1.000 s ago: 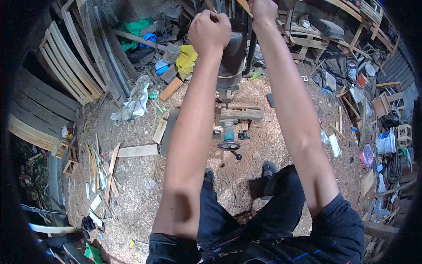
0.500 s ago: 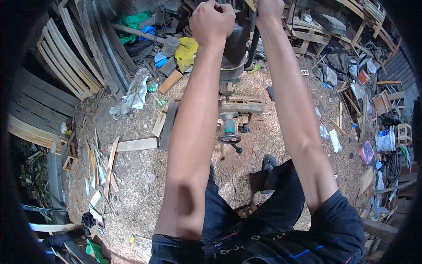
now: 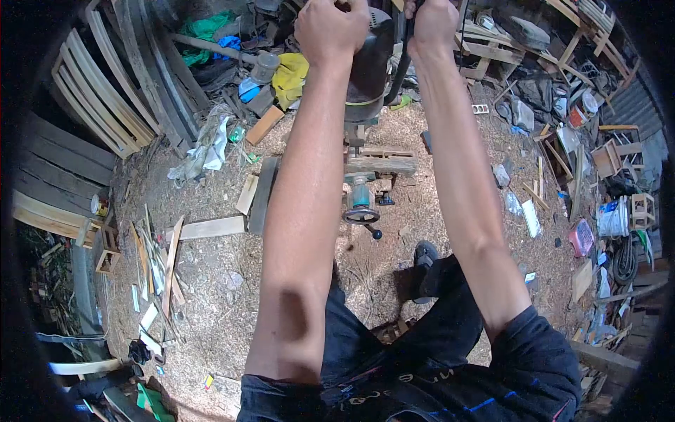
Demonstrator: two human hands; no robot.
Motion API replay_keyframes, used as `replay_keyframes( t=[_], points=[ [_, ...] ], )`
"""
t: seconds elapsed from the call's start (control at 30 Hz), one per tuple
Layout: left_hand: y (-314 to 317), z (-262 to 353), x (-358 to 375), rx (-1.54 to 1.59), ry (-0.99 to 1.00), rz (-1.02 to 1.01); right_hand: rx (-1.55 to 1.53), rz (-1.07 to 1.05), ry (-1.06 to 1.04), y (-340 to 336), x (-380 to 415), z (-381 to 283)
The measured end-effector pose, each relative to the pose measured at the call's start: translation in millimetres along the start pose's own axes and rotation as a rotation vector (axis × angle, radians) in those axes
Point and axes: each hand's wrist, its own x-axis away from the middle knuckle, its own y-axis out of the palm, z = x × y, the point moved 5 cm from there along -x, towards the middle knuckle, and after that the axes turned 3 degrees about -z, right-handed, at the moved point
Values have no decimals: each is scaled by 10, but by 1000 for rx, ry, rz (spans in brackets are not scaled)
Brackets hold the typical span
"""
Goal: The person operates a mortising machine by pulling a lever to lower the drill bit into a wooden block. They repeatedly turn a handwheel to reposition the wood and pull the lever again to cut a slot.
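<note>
At the top edge stands a machine with a dark rounded housing (image 3: pixel 369 70). Lower on it are a clamped wooden block (image 3: pixel 383 163) and a handwheel (image 3: pixel 361 215) with a black knob. My left hand (image 3: pixel 332 29) is raised beside the housing on its left, fingers curled closed; what they hold is hidden behind the hand and cut off by the frame. On the other side, my right hand (image 3: pixel 434 27) is closed round a dark lever (image 3: pixel 399 79) that slants down along the housing. Both arms are stretched forward.
Wood shavings cover the floor (image 3: pixel 218 281). Loose offcuts lie left, including a flat board (image 3: pixel 211 228). Curved slats (image 3: pixel 98 91) lean at the upper left, near a yellow cloth (image 3: pixel 290 79). On the right are a pink basket (image 3: pixel 582 238) and a white bucket (image 3: pixel 613 216).
The view has shifted slightly, with the machine and floor items a little further left. My right hand shows lower in the picture, and my left hand has moved slightly left and up.
</note>
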Motion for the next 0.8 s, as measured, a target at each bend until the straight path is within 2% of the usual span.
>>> replay_keyframes(
  t=[0.13,0.43,0.63,0.73,0.8],
  points=[
    [-15,3,30,12,-1,-7,4,-53,-6,-65,89,18],
    [-12,1,45,45,30,3,-233,-55,-68,-167,441,-10],
    [-10,-21,67,67,68,14,-98,-218,-57,-269,659,-60],
    [-13,-29,107,79,70,17,-273,-79,-49,-223,861,-177],
    [-19,-15,100,88,77,29,-232,-119,-79,-269,874,-140]
  ],
)
